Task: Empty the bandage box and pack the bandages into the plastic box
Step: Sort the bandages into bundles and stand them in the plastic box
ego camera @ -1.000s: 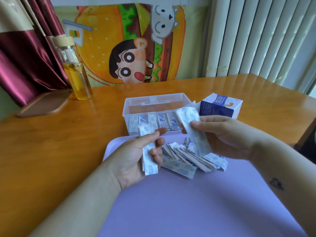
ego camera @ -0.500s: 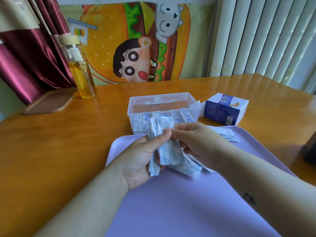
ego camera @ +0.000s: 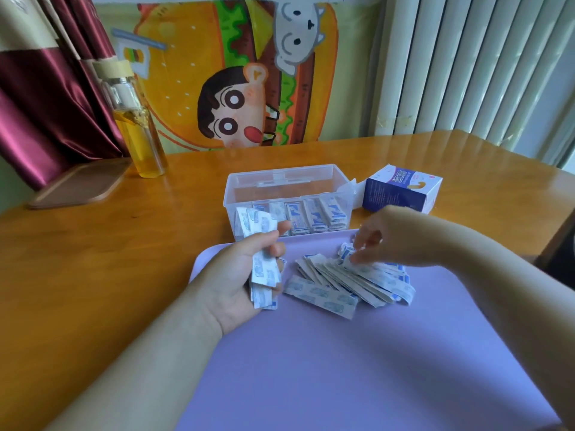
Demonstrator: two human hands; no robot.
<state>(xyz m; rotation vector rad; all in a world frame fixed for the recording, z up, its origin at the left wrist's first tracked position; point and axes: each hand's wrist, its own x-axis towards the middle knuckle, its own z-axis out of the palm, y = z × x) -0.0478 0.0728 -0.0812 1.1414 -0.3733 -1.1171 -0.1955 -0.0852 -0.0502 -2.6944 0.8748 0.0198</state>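
Bandages (ego camera: 348,281) lie fanned loose on the purple mat (ego camera: 342,368). Left grip (ego camera: 245,275), at 9 o'clock of them, grasps a squared bundle (ego camera: 264,269). Right grip (ego camera: 392,237), at 1 o'clock, has its fingertips on the heap; whether it pinches a strip is too blurred to tell. Judgement: strips are light, limp and slick, best taken by the long edges. Plastic box (ego camera: 289,181), at 12 o'clock, is part-filled, with the bandage box (ego camera: 401,194) beside it.

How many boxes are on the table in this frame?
2. The clear plastic box stands just beyond the purple mat, bandages lined up inside; the blue-and-white bandage box lies right of it. None looks hidden.
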